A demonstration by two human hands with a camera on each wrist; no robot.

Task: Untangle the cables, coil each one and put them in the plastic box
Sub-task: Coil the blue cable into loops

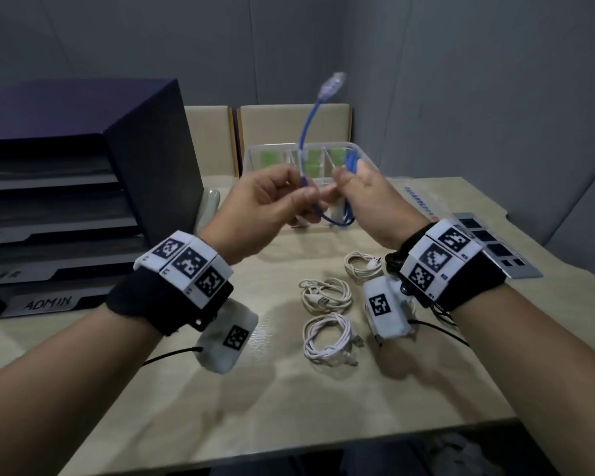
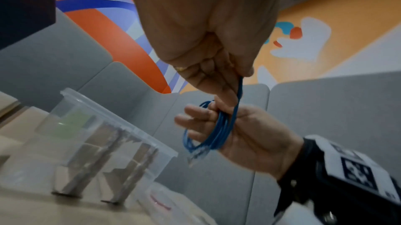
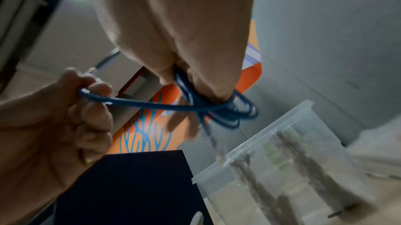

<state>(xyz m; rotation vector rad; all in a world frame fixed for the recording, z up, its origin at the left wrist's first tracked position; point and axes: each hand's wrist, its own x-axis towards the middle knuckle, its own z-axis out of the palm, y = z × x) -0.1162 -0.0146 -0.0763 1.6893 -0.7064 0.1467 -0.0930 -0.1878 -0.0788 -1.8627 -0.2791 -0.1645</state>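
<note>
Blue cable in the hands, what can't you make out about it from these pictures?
- Loop count of the blue network cable: head view, right hand covers the coil; both wrist views blur the strands.
- Its second plug: right wrist view, motion blur near the clear plastic box.
- Left hand pinch: head view, fingers hide the contact.

Blue cable (image 1: 306,139) part-coiled, held aloft, three white coiled cables (image 1: 327,295) on table, clear plastic box (image 1: 361,151) behind
</note>
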